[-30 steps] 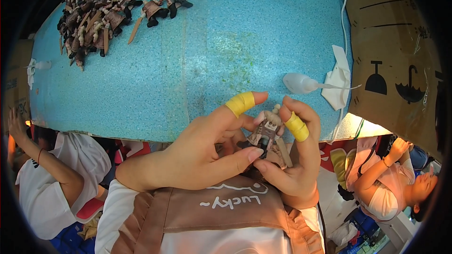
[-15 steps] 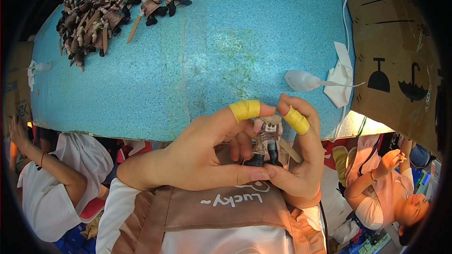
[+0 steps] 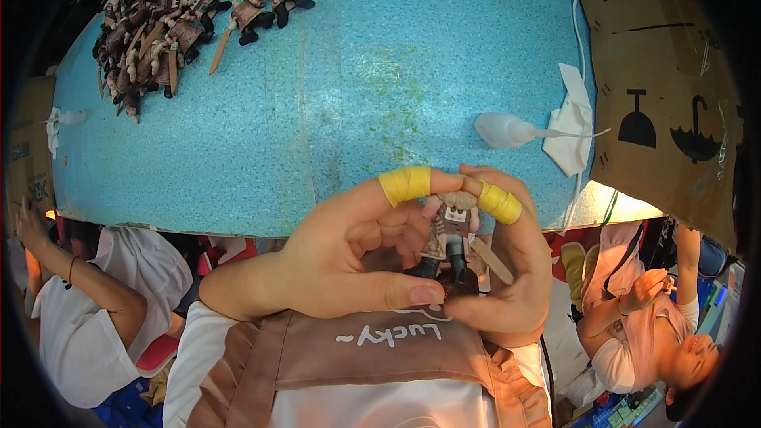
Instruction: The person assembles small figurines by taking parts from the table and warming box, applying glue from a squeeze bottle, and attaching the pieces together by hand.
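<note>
A small painted figurine [image 3: 455,222] with a pale top, brown body and black boots is held upright between my hands, close in front of my brown apron. My left hand [image 3: 333,250] curls around it from the left, index fingertip at its head and thumb near its boots. From the other side my right hand [image 3: 519,269] closes in, index fingertip also on the head, thumb low beside the boots. Both index fingers wear yellow tape. A flat wooden stick [image 3: 492,260] slants out beside the figurine, against my right palm. Some fingers behind it are partly hidden.
Many similar figurines with wooden sticks lie heaped [image 3: 170,28] at the far left of the blue table [image 3: 317,111]. A translucent squeeze bottle [image 3: 503,131] lies by a white tissue [image 3: 571,127]. A cardboard box [image 3: 658,55] stands right. People sit on both sides, one person's hand [image 3: 646,292] at right.
My thumbs have drawn apart at the boots, and my index fingertips have come together over the figurine's head. The figurine's legs and the stick show more now.
</note>
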The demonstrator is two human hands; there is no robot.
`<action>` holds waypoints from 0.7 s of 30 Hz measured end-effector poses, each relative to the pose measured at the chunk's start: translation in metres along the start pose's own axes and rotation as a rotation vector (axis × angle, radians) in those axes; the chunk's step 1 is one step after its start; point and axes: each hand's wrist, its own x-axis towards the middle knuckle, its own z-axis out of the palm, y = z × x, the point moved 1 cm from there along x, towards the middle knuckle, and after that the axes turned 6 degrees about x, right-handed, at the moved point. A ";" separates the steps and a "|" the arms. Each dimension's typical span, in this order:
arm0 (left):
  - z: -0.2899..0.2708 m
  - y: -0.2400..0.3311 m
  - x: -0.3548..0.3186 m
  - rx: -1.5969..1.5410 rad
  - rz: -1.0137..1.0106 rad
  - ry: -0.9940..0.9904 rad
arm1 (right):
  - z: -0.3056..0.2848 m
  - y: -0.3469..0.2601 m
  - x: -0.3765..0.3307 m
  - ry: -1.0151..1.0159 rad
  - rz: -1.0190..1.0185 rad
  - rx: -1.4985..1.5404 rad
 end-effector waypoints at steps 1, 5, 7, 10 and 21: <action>0.001 0.003 0.001 -0.110 -0.041 0.007 | 0.002 -0.003 -0.002 0.004 -0.002 -0.003; 0.006 0.003 0.001 -0.307 -0.062 0.039 | 0.003 0.006 -0.006 0.042 0.079 0.194; 0.005 0.002 0.001 -0.281 -0.042 0.018 | 0.001 0.010 -0.005 0.012 -0.022 0.055; 0.003 0.000 -0.001 -0.244 -0.019 -0.029 | 0.000 0.012 -0.004 -0.001 -0.148 -0.023; 0.005 -0.008 -0.003 -0.145 0.102 -0.055 | 0.018 0.008 -0.009 0.215 -0.010 0.256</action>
